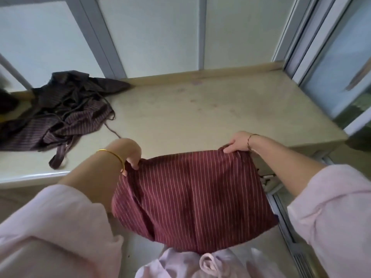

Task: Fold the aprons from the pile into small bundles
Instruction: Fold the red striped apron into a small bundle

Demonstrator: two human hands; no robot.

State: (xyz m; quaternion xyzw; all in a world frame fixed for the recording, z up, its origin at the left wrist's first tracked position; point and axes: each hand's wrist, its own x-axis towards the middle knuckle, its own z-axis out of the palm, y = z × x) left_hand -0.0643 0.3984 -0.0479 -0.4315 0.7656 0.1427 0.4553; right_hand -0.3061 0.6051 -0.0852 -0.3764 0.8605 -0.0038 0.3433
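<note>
A red apron [192, 197] with thin white stripes hangs folded in front of me, off the near edge of the counter. My left hand [128, 155] grips its upper left corner, fingers curled into the cloth. My right hand [237, 142] pinches the upper right corner. The cloth is stretched between both hands and droops toward my body. A pile of dark striped aprons [60, 115] with loose ties lies crumpled at the back left of the counter, apart from both hands.
The beige counter [200, 113] runs under frosted window panels [156, 37]. A loose strap [58, 157] from the pile trails toward the front edge. A sliding door frame [321, 57] stands at the right, its floor track below.
</note>
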